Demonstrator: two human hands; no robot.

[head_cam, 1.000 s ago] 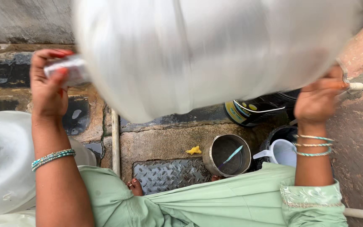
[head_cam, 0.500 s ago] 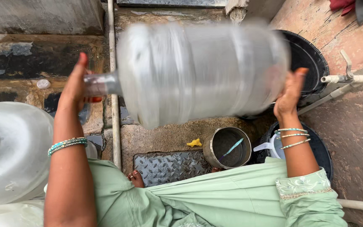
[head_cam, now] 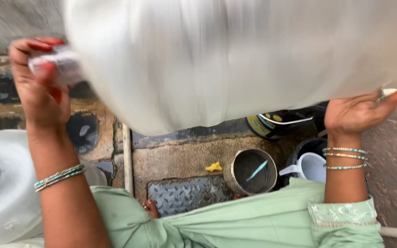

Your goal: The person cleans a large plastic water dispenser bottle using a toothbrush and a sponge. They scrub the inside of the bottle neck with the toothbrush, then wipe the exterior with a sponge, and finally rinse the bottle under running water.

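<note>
While the big clear water jug (head_cam: 235, 59) is blurred, held lying sideways:
Left hand (head_cam: 40, 87): grip closed around neck, keep firm.
Right hand (head_cam: 359, 112): palm spread under base, keep level.

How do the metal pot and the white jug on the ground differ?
The metal pot is grey, round and handleless as far as shown; the white jug has a side handle. The pot lies fully in view with a thin light-blue stick inside; the jug is partly hidden by the green sleeve, its contents unseen. The pot stands on the stone slab, the jug inside a dark tub. Both stand upright, mouths open upward.
</note>
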